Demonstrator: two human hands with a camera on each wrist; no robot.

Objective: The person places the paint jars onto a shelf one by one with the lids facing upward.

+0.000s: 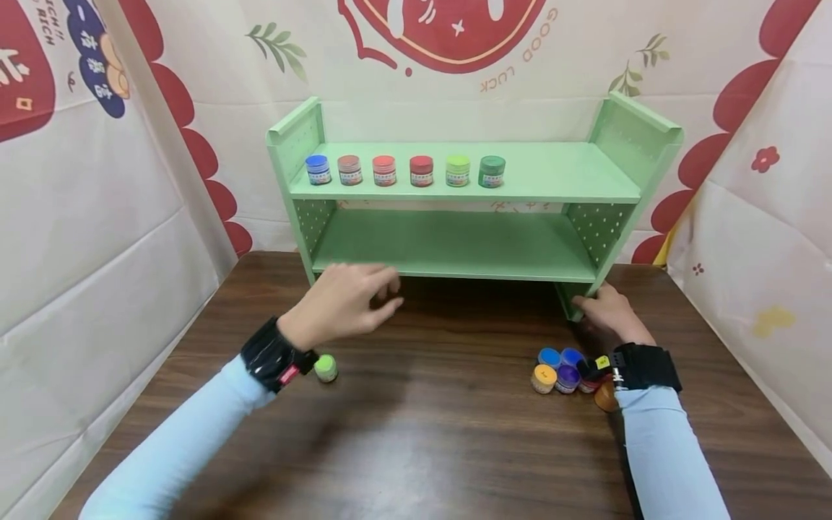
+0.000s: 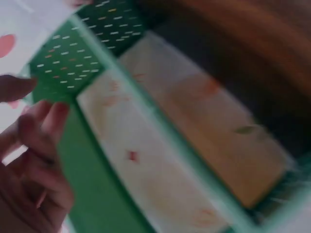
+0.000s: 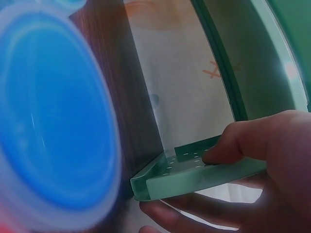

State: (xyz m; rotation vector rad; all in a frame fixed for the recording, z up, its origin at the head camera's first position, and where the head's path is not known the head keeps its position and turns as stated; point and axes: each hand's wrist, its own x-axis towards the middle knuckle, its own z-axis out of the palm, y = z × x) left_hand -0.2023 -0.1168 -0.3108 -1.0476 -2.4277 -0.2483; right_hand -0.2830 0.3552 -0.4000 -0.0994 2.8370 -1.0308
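Observation:
A green two-tier shelf rack [image 1: 455,238] stands at the back of the table. My right hand [image 1: 609,312] grips the lower end of its right side panel [image 3: 209,179], thumb on the inner face and fingers on the outer. My left hand [image 1: 347,300] hovers before the rack's lower tier at the left, fingers loosely bent and holding nothing. On the upper tier, several small paint jars stand in a row, from a blue-lidded jar [image 1: 318,170] to a dark green one [image 1: 491,172]. A light green jar [image 1: 326,368] sits on the table by my left wrist.
Near my right wrist, several jars cluster on the wooden table [image 1: 416,433], among them a yellow-orange jar [image 1: 544,378] and a purple one [image 1: 568,379]. A blue lid [image 3: 53,116] looms close in the right wrist view. Printed cloth [image 1: 442,115] hangs behind and at both sides.

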